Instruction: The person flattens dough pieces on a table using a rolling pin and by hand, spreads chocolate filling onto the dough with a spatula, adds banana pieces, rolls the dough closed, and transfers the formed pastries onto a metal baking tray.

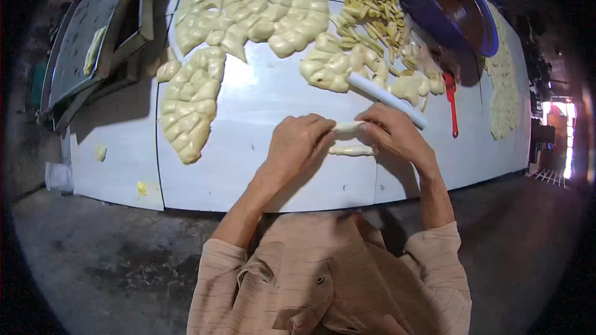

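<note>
A short pale roll of dough is pinched at its two ends between my hands, just above the white tabletop. My left hand closes on its left end with fingers bent. At the right end, my right hand grips it between thumb and fingers. A second slim dough roll lies on the table right below, nearer to me. Beyond my right hand a white rolling pin lies at a slant, its far end against several soft dough pieces.
Large sheets of dough pieces cover the table's far side, with another cluster at left. Sliced yellowish strips are heaped beside a purple basin of brown filling. A red-handled tool lies right; metal trays stand left.
</note>
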`<action>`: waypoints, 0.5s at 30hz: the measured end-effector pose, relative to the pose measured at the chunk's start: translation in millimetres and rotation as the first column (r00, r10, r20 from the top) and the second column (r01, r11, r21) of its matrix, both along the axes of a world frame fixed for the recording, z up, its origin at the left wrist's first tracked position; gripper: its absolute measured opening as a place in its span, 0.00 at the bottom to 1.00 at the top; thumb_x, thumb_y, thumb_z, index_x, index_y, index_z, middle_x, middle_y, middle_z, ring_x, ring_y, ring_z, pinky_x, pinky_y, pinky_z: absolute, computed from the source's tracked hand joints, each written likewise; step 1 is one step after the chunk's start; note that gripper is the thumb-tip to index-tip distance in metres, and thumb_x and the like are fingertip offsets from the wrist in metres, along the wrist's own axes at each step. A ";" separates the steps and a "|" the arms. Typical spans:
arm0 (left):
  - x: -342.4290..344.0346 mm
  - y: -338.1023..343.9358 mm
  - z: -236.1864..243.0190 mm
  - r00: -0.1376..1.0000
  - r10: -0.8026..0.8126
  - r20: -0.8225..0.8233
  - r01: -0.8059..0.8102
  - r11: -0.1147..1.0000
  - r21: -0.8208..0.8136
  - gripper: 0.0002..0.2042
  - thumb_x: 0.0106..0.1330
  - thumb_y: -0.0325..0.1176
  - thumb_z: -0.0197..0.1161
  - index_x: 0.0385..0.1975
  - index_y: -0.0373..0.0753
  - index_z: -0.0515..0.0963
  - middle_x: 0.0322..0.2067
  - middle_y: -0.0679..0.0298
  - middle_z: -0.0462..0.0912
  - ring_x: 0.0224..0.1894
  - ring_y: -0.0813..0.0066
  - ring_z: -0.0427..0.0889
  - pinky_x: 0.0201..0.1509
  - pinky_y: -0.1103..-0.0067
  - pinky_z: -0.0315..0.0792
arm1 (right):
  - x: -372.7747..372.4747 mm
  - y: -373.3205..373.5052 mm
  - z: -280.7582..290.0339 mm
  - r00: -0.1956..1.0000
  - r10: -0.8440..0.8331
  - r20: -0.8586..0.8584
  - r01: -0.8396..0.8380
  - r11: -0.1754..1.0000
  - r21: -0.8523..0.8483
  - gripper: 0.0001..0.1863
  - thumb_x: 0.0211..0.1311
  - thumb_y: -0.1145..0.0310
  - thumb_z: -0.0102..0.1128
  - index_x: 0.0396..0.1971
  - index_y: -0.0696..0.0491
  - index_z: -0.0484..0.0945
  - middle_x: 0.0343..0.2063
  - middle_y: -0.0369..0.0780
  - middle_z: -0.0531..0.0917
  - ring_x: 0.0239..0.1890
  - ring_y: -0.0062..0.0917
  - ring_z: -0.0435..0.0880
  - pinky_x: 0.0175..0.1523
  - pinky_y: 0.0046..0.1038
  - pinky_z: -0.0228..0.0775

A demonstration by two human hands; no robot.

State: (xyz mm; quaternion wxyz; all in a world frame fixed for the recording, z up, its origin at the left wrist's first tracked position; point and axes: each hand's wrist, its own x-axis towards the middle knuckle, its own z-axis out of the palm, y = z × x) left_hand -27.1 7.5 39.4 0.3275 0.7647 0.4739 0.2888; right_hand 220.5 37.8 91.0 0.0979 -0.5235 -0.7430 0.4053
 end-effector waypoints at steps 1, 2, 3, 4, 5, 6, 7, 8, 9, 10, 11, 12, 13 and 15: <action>7.1 -1.1 -4.9 0.999 -0.020 -0.036 0.020 1.000 0.006 0.09 0.65 0.33 0.66 0.42 0.39 0.85 0.39 0.58 0.87 0.39 0.55 0.86 0.44 0.66 0.78 | 5.3 -5.4 -5.0 1.000 -0.013 -0.004 0.013 1.000 -0.002 0.11 0.70 0.68 0.61 0.45 0.59 0.82 0.33 0.41 0.81 0.33 0.27 0.82 0.40 0.30 0.73; 14.3 -2.5 -11.3 0.997 -0.043 -0.070 0.044 0.999 0.012 0.08 0.64 0.32 0.67 0.41 0.40 0.85 0.39 0.59 0.87 0.39 0.56 0.85 0.44 0.66 0.77 | 11.1 -10.8 -13.0 0.999 -0.041 -0.010 0.040 0.999 -0.020 0.12 0.69 0.67 0.59 0.44 0.58 0.82 0.36 0.43 0.82 0.38 0.33 0.83 0.45 0.33 0.74; 19.1 -5.4 -18.2 0.996 -0.059 -0.073 0.060 0.998 0.010 0.08 0.64 0.32 0.67 0.41 0.40 0.85 0.39 0.59 0.87 0.39 0.56 0.85 0.44 0.66 0.77 | 16.2 -15.9 -17.7 0.998 -0.067 -0.017 0.066 0.997 -0.040 0.12 0.69 0.66 0.58 0.44 0.58 0.83 0.38 0.45 0.83 0.43 0.40 0.84 0.49 0.37 0.74; 21.8 -8.9 -25.4 0.996 -0.044 -0.083 0.049 0.997 0.067 0.08 0.64 0.34 0.67 0.40 0.41 0.85 0.37 0.61 0.86 0.38 0.58 0.85 0.42 0.66 0.77 | 18.3 -22.0 -20.9 0.998 -0.042 0.040 0.043 0.999 -0.025 0.12 0.69 0.67 0.58 0.44 0.58 0.83 0.39 0.44 0.83 0.43 0.40 0.84 0.50 0.36 0.75; 24.9 -9.3 -26.3 0.996 -0.031 -0.087 0.042 0.992 0.122 0.07 0.64 0.35 0.67 0.39 0.43 0.85 0.35 0.64 0.86 0.36 0.60 0.84 0.40 0.66 0.76 | 21.0 -25.1 -24.3 0.998 -0.058 0.039 0.059 0.998 -0.029 0.12 0.69 0.67 0.58 0.44 0.58 0.83 0.39 0.44 0.83 0.43 0.40 0.84 0.50 0.36 0.75; 24.9 -6.6 -27.4 0.993 -0.050 -0.110 0.068 0.984 0.163 0.07 0.63 0.34 0.68 0.38 0.43 0.85 0.34 0.64 0.85 0.37 0.61 0.84 0.40 0.66 0.76 | 23.9 -27.9 -29.7 0.999 -0.041 0.020 0.041 0.999 0.015 0.12 0.69 0.67 0.59 0.45 0.57 0.83 0.40 0.44 0.83 0.43 0.40 0.84 0.51 0.37 0.76; 27.6 -2.6 -28.3 0.992 -0.063 -0.112 0.081 0.984 0.160 0.07 0.63 0.34 0.68 0.38 0.43 0.85 0.34 0.64 0.85 0.37 0.61 0.84 0.40 0.66 0.76 | 26.8 -29.9 -33.3 1.000 -0.021 0.002 0.021 0.998 0.059 0.12 0.69 0.67 0.59 0.45 0.57 0.83 0.40 0.44 0.83 0.43 0.40 0.84 0.51 0.37 0.76; 29.6 1.8 -26.3 0.992 -0.053 -0.112 0.070 0.986 0.154 0.07 0.63 0.33 0.68 0.38 0.42 0.85 0.35 0.64 0.85 0.37 0.60 0.84 0.39 0.66 0.76 | 28.8 -28.5 -36.1 1.000 -0.010 0.016 0.008 0.995 0.096 0.12 0.69 0.66 0.59 0.45 0.57 0.83 0.39 0.44 0.82 0.42 0.40 0.84 0.49 0.37 0.76; 31.9 3.9 -23.1 0.993 -0.040 -0.111 0.057 0.987 0.150 0.07 0.62 0.33 0.69 0.38 0.42 0.85 0.35 0.64 0.85 0.38 0.60 0.84 0.39 0.66 0.76 | 29.8 -26.6 -38.1 1.000 -0.015 0.009 0.014 0.996 0.092 0.12 0.69 0.66 0.59 0.45 0.57 0.83 0.39 0.44 0.82 0.42 0.40 0.84 0.49 0.37 0.76; 35.8 1.4 -17.9 0.996 0.003 -0.093 0.009 0.992 0.129 0.07 0.61 0.32 0.69 0.38 0.43 0.85 0.35 0.63 0.86 0.38 0.60 0.84 0.39 0.66 0.76 | 29.9 -24.2 -38.5 1.000 -0.015 -0.013 0.017 0.989 0.146 0.12 0.69 0.66 0.59 0.45 0.57 0.83 0.38 0.44 0.82 0.42 0.40 0.84 0.49 0.38 0.76; 34.3 2.9 -21.8 0.996 0.015 -0.084 -0.002 0.988 0.154 0.08 0.61 0.31 0.69 0.39 0.43 0.85 0.36 0.64 0.86 0.39 0.60 0.84 0.39 0.66 0.76 | 29.5 -21.4 -38.1 0.999 -0.013 -0.033 0.020 0.979 0.201 0.11 0.69 0.66 0.59 0.44 0.56 0.83 0.38 0.44 0.82 0.42 0.40 0.84 0.48 0.38 0.76; 32.0 2.6 -27.2 0.993 0.021 -0.117 -0.002 0.987 0.162 0.09 0.61 0.31 0.69 0.41 0.43 0.85 0.36 0.64 0.86 0.40 0.60 0.84 0.39 0.66 0.76 | 28.0 -19.1 -34.0 0.998 -0.008 -0.059 0.020 0.980 0.200 0.12 0.69 0.65 0.59 0.45 0.55 0.83 0.37 0.43 0.82 0.42 0.40 0.84 0.47 0.38 0.76; 30.3 2.1 -32.4 0.989 0.028 -0.149 -0.002 0.985 0.171 0.10 0.60 0.31 0.69 0.42 0.44 0.85 0.37 0.64 0.85 0.41 0.60 0.84 0.39 0.66 0.76 | 30.2 -18.4 -38.7 0.998 -0.009 -0.063 0.021 0.980 0.198 0.12 0.69 0.65 0.59 0.45 0.55 0.83 0.37 0.43 0.82 0.42 0.40 0.84 0.47 0.38 0.76; 30.4 0.3 -35.0 0.986 0.012 -0.169 0.014 0.988 0.154 0.11 0.61 0.32 0.69 0.43 0.44 0.85 0.39 0.65 0.85 0.42 0.61 0.84 0.40 0.67 0.76 | 35.0 -18.0 -45.5 0.995 0.089 0.036 -0.095 0.976 0.196 0.12 0.69 0.64 0.59 0.45 0.55 0.83 0.38 0.43 0.82 0.41 0.40 0.83 0.47 0.38 0.76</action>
